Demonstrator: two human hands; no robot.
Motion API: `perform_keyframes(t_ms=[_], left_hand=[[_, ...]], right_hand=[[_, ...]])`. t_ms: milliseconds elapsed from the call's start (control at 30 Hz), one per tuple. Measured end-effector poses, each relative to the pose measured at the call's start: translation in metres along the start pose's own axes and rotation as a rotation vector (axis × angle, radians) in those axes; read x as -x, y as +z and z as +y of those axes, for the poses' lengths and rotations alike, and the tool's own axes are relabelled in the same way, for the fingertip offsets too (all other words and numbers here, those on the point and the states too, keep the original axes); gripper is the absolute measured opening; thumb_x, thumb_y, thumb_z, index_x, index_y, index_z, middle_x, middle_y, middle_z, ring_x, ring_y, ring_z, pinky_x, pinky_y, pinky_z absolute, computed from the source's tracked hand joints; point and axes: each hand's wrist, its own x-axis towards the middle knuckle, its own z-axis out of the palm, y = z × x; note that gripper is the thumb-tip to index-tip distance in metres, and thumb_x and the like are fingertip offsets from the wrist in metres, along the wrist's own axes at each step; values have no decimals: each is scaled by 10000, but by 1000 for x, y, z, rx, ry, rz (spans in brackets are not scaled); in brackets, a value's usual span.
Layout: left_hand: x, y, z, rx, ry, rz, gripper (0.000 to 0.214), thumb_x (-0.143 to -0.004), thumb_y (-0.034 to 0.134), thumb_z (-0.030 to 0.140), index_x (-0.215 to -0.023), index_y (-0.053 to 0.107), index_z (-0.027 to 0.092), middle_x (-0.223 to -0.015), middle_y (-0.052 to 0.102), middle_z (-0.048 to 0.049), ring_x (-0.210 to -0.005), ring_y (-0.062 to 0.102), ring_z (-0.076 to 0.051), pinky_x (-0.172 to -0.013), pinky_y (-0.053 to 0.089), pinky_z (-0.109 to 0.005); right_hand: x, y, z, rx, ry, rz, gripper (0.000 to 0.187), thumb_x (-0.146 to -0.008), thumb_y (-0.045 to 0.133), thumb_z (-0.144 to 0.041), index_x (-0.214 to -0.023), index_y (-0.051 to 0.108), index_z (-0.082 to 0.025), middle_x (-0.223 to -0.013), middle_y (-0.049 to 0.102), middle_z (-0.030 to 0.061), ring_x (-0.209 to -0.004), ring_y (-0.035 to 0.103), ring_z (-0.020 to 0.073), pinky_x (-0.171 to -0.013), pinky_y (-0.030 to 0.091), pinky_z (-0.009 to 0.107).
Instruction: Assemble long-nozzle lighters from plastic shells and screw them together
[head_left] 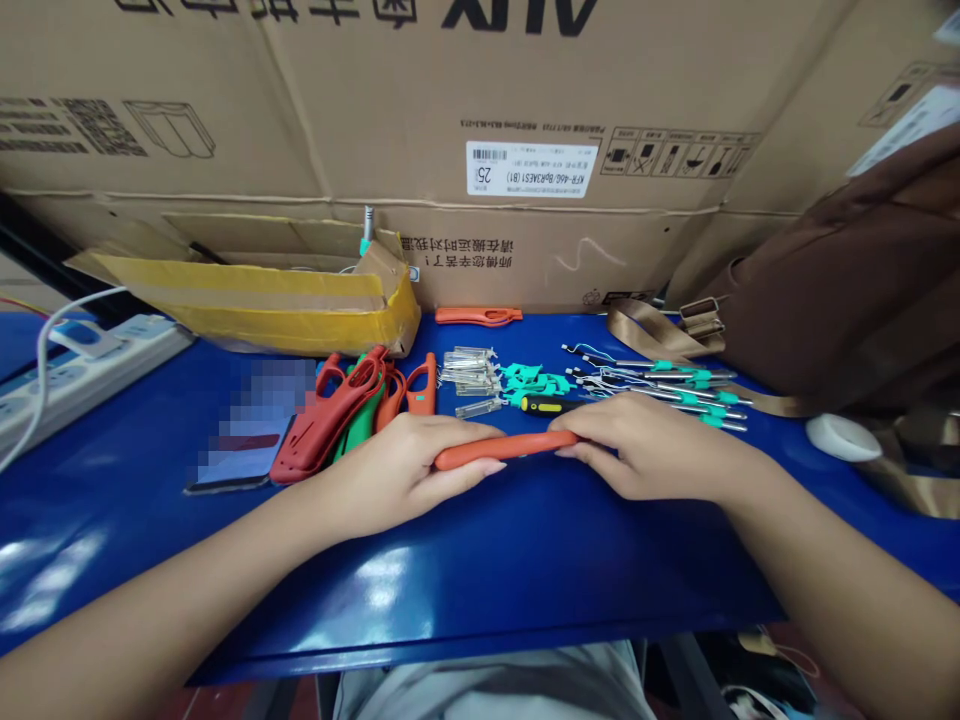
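Observation:
An orange plastic casing (502, 452), shaped like the handle of a long-necked lighter, is held level between my hands above the blue table. My left hand (409, 465) pinches its left end, thumb below and fingers above. At the right end, my right hand (637, 445) grips the tip between thumb and fingers. Just behind the casing lies a black and yellow tool handle (553, 405), partly hidden by my right hand. Small clear parts (469, 372), teal plastic pieces (536, 382) and metal rods with teal ends and wires (667, 380) lie beyond.
Red casings (330, 415), with green and orange ones, are piled left beside a phone (251, 430). A yellow-taped cardboard tray (255, 300) and a power strip (90, 360) stand farther left. Another orange casing (478, 316) lies by the large carton (420, 120). A brown bag (840, 270) sits right.

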Motion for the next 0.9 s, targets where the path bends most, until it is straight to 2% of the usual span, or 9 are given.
perform_keyframes(t_ms=[133,200,300,367,433,533,600,767,900], left_hand=[[2,4,4,-125,-34,-78,339,-1041,497,292,-1341,622,195,-1227,733,-56,-1070,718,-209,-958,554,-317],[4,7,5,-214,-84,-100,395,-1021,542,375,-1360,607,183,-1225,721,-80,-1074,709,-254,-929,563,-365],[4,5,3,-246,-81,-81,320,-1056,473,344,-1262,662,187,-1081,742,-61,-968,717,-224,-847,555,-332],[4,-4,1,-230,-57,-39,270,-1040,508,336,-1163,697,188,-1002,751,-37,-888,713,-197,-831,536,-313],[4,-17,1,-239,-71,21,230,-1014,551,329,-1054,719,177,-895,749,-22,-773,695,-168,-734,515,-279],[4,-35,2,-236,-94,65,214,-990,568,304,-910,712,167,-731,713,9,-579,615,-111,-568,442,-233],[4,-42,3,-210,-118,69,233,-983,566,284,-812,679,173,-658,682,32,-516,571,-84,-510,405,-208],[3,-45,4,-123,-178,81,259,-979,579,279,-748,646,182,-597,658,58,-467,556,-60,-471,402,-170],[5,-39,2,-213,-70,108,228,-980,576,279,-813,689,174,-670,696,23,-530,597,-100,-518,440,-213]], right_hand=[[-5,5,-5,51,5,-52,239,-1030,488,-299,-894,660,-204,-813,724,23,-706,659,190,-637,385,308],[-7,9,-8,107,-11,-49,263,-1045,471,-328,-907,658,-205,-819,726,27,-719,669,206,-647,397,321],[-8,10,-2,159,-53,23,299,-1047,478,-415,-1002,685,-204,-916,741,54,-848,688,242,-765,460,359],[-6,6,9,195,-61,116,315,-1020,528,-448,-1115,690,-195,-1037,743,89,-982,678,276,-888,474,411],[-1,-1,23,230,-53,207,346,-981,595,-432,-1203,674,-178,-1138,728,123,-1074,656,301,-966,461,451],[5,-12,40,219,-61,319,376,-942,640,-411,-1227,665,-166,-1201,717,137,-1126,646,304,-1024,439,464],[8,-17,47,211,-58,349,307,-949,631,-381,-1182,685,-188,-1159,738,114,-1096,660,290,-1042,422,465],[7,-19,49,114,-64,338,201,-988,559,-324,-1036,706,-195,-989,742,89,-954,660,257,-958,453,430],[8,-19,39,-16,-27,214,265,-1023,467,-344,-988,691,-207,-966,722,89,-943,649,256,-862,471,392]])
